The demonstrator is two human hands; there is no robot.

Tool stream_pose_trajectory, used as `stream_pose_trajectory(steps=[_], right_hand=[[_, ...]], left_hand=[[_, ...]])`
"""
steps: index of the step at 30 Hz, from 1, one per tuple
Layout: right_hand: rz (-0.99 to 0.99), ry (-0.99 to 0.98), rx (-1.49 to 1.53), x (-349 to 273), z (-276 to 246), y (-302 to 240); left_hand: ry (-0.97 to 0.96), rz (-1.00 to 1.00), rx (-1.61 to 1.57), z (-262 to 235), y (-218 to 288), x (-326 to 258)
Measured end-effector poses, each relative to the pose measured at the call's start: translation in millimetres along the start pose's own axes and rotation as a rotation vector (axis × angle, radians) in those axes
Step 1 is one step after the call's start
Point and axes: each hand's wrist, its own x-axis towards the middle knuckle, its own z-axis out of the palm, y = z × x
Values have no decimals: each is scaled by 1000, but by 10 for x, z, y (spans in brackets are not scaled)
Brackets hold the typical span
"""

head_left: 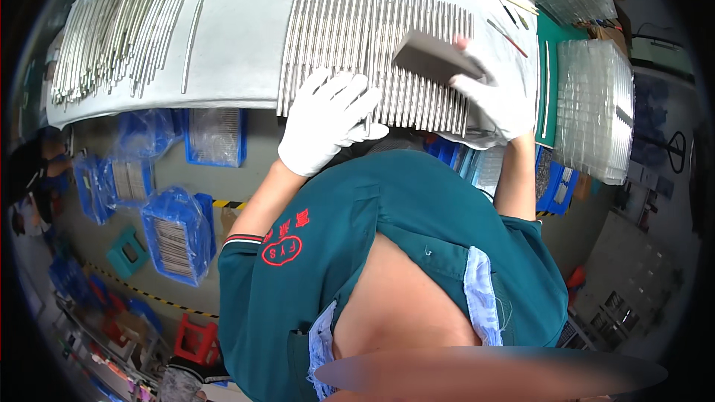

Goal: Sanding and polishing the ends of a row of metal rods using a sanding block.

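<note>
Two side-by-side groups of slim metal rods, the left group (pixel 328 26) and the right group (pixel 421 15), lie in close parallel rows on the white-covered table. My left hand (pixel 328 115), in a white glove, rests on the near ends of the left group with its fingers stretched out. A dark grey rectangular block (pixel 432 57) is gripped in my gloved right hand (pixel 495 97), tilted over the right group. That hand is slightly blurred, and a bare fingertip shows at the block's far side. Whether the block touches the rods I cannot tell.
More rods (pixel 123 30) lie fanned out at the table's left, with a single rod (pixel 196 33) apart. Thin tools (pixel 508 37) lie at the right, near stacked clear plastic trays (pixel 592 108). Blue crates (pixel 175 234) and a red stool (pixel 197 339) stand on the floor at left.
</note>
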Motion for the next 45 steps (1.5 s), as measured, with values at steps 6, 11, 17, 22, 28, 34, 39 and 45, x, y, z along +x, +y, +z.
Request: stream_pose_trajectory(steps=[6,11,17,22,28,34,39,45], right_hand=[[34,737,431,130,25,230],[-160,892,461,488,-35,574],[-152,984,94,581,54,651],[-159,1024,158,580,88,678],[-108,1018,157,579,101,534],[-95,1008,196,581,98,544],[-115,1032,88,592,81,624],[-98,1007,194,613,105,516]], left_hand=[[84,-22,-52,-40,29,-19],[42,-3,-53,-17,-3,20],[-5,-77,-118,-74,11,30],[-91,-148,156,-382,-155,19],[-104,-186,233,-344,-312,-205],[-142,-191,93,-320,-371,-140],[-96,-157,148,-293,-272,-180],[-134,-211,148,-255,-245,-220]])
